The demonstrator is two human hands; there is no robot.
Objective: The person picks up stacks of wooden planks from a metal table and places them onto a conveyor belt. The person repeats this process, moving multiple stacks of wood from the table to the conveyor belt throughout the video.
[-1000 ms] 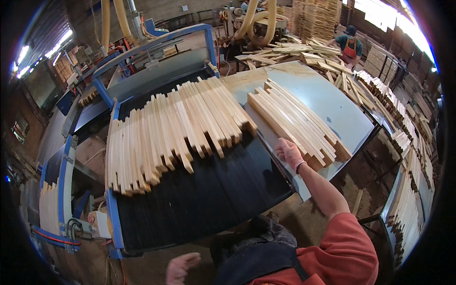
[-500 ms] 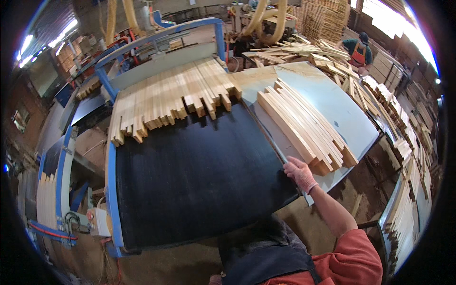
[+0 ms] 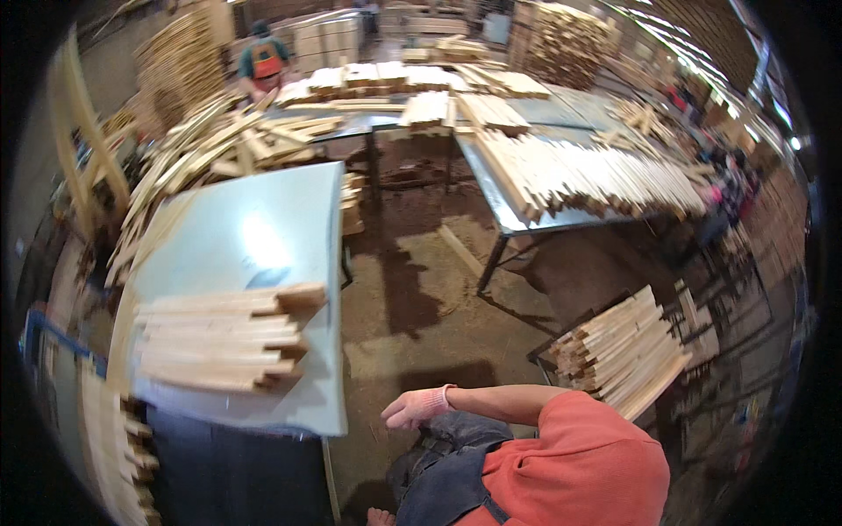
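Observation:
My right hand (image 3: pixel 414 409), in a pale pinkish work glove, hangs over the floor just right of a metal-topped table (image 3: pixel 298 228). Its fingers are loosely stretched out, and nothing shows in them. Only a small part of my left hand (image 3: pixel 380 517) shows at the lower edge; its fingers are mostly cut off. A stack of planed wooden strips (image 3: pixel 219 337) lies on the near part of the metal table, apart from both hands. Beside that table, at the lower left, is the black conveyor belt (image 3: pixel 237 469), with more wooden strips (image 3: pixel 114 447) on it.
Another metal table (image 3: pixel 491 180) bears a long row of wooden strips (image 3: pixel 596 175). A pile of strips (image 3: pixel 618 351) stands low at the right. Loose boards (image 3: pixel 193 158) heap at the far left, near a person in an orange vest (image 3: pixel 266 60). One offcut (image 3: pixel 460 250) lies on the floor.
My view has swung right, away from the conveyor and toward the other tables. My right hand has let go of the metal table's edge and now hangs beside it.

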